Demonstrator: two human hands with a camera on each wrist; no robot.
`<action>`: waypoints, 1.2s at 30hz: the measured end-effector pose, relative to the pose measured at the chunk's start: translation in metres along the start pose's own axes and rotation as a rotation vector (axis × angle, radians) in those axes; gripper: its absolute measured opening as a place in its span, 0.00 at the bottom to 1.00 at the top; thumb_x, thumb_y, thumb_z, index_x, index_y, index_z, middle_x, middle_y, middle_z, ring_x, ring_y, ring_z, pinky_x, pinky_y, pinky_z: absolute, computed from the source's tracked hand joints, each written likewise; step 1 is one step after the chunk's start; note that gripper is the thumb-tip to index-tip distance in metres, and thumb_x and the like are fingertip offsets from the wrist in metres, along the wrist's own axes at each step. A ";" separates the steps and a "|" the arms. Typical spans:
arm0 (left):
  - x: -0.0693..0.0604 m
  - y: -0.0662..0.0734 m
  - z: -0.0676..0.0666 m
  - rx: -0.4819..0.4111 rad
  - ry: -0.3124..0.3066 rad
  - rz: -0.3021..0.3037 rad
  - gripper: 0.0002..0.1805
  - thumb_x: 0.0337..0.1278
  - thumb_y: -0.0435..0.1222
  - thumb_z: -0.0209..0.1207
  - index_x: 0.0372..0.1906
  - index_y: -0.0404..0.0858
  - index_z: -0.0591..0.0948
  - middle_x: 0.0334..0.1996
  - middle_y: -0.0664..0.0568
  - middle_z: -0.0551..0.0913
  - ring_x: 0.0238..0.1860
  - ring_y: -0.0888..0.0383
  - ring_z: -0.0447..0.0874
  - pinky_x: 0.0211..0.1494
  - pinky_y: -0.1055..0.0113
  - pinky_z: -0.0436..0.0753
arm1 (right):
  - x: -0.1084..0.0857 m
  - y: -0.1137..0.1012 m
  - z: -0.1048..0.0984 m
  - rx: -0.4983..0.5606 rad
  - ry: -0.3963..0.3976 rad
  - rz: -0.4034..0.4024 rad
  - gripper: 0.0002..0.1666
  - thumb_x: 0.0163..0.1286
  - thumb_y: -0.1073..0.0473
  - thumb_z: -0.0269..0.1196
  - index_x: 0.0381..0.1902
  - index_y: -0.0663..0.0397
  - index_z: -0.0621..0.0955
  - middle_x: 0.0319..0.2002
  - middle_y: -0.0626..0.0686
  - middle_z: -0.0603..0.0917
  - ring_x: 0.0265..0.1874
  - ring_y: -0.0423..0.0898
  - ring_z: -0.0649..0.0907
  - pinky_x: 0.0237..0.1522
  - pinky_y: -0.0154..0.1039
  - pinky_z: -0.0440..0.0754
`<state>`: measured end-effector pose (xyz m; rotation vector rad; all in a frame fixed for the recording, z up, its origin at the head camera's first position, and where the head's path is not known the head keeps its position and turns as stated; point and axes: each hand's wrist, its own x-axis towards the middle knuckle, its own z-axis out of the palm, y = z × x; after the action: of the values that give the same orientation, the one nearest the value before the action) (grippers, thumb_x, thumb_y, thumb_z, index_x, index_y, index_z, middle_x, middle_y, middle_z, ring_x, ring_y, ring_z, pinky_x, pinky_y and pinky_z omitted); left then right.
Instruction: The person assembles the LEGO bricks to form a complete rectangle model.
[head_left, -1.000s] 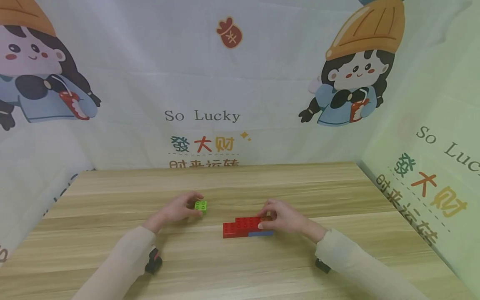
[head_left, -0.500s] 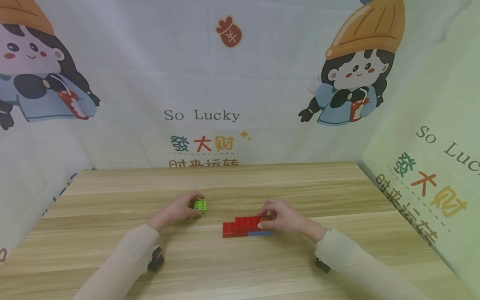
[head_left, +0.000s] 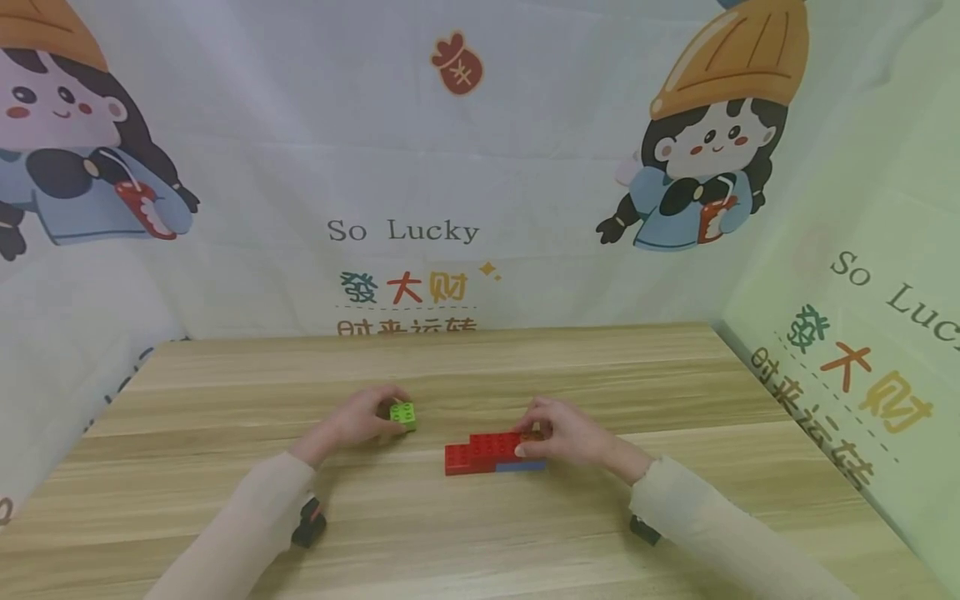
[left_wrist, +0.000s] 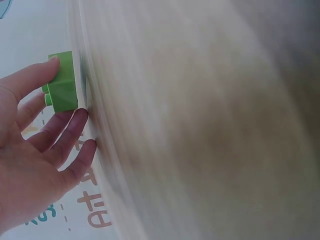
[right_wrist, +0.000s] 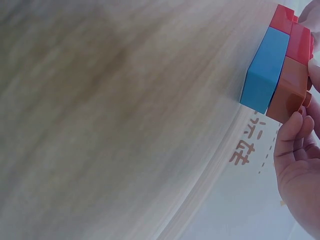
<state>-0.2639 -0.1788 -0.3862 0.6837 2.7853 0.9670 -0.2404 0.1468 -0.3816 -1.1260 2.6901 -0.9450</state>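
Note:
A green building brick (head_left: 402, 415) with studs is pinched between the thumb and fingers of my left hand (head_left: 367, 413). In the left wrist view the thumb presses one side of the green brick (left_wrist: 63, 85), and the other fingers spread below it. To the right lies a two-layer brick assembly (head_left: 480, 450). It has red bricks at its left, a blue brick (right_wrist: 266, 70) underneath and a brown brick (right_wrist: 288, 90) on top at the right end. My right hand (head_left: 566, 433) grips that end, its thumb and fingers partly covering the brown and upper red bricks.
Both hands work over a wooden table (head_left: 420, 533). A printed white cloth (head_left: 540, 183) hangs behind it and along the sides. Black wrist devices (head_left: 309, 523) sit under both sleeves.
The green brick has turned slightly in my left hand and shifted a little to the right. My right hand and the brick assembly have stayed in place.

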 end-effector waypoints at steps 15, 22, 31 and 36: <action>-0.002 0.010 0.010 -0.045 -0.079 0.169 0.21 0.46 0.37 0.62 0.47 0.35 0.74 0.38 0.51 0.76 0.41 0.52 0.74 0.45 0.58 0.73 | 0.001 -0.003 -0.001 -0.011 0.004 -0.004 0.15 0.54 0.54 0.66 0.39 0.53 0.81 0.29 0.42 0.73 0.22 0.38 0.69 0.23 0.32 0.69; -0.006 0.024 0.016 -0.050 -0.104 0.192 0.21 0.47 0.39 0.62 0.48 0.36 0.74 0.39 0.54 0.75 0.42 0.55 0.72 0.46 0.59 0.72 | 0.000 -0.003 -0.001 0.000 0.010 -0.006 0.15 0.53 0.54 0.66 0.39 0.53 0.81 0.29 0.42 0.72 0.23 0.39 0.69 0.24 0.33 0.69; -0.009 0.040 0.019 -0.113 -0.137 0.227 0.23 0.47 0.37 0.62 0.50 0.34 0.73 0.41 0.55 0.75 0.42 0.57 0.72 0.45 0.62 0.74 | -0.001 -0.003 -0.001 0.000 0.009 -0.008 0.15 0.54 0.53 0.65 0.39 0.53 0.81 0.29 0.42 0.72 0.23 0.39 0.69 0.24 0.33 0.70; -0.010 0.045 0.022 -0.130 -0.139 0.257 0.22 0.47 0.38 0.62 0.49 0.34 0.73 0.41 0.54 0.75 0.40 0.56 0.72 0.44 0.62 0.75 | -0.002 -0.003 -0.001 0.001 0.004 0.000 0.16 0.55 0.52 0.65 0.39 0.53 0.81 0.29 0.42 0.72 0.23 0.39 0.69 0.25 0.33 0.70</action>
<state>-0.2323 -0.1399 -0.3767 1.0633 2.5316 1.0861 -0.2376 0.1467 -0.3793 -1.1256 2.6924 -0.9496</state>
